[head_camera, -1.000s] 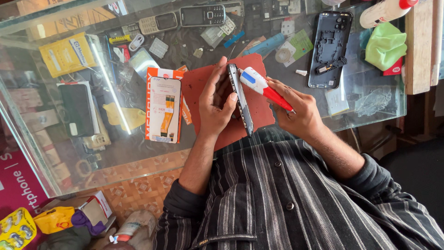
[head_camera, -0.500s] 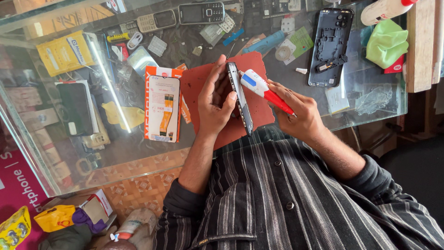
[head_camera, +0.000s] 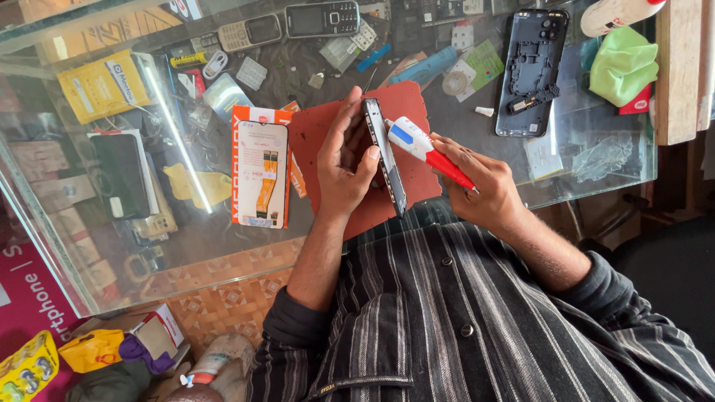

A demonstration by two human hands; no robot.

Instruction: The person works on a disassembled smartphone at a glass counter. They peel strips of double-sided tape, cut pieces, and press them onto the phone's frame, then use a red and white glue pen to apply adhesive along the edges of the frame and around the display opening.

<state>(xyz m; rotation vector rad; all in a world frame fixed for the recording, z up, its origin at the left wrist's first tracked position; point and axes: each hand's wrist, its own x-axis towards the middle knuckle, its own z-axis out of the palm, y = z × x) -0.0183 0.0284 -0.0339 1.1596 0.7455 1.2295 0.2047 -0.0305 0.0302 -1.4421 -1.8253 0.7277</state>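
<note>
head view shows your left hand (head_camera: 346, 167) gripping the phone (head_camera: 386, 156) on edge above the red mat (head_camera: 406, 112) on the glass bench (head_camera: 223, 246), while your right hand (head_camera: 477, 182) clasps the red-and-white tube (head_camera: 428, 149), nozzle at the phone's edge. against the earlier frames almost nothing has moved: same grips, same nozzle contact, so the work along that edge looks ongoing.
</note>
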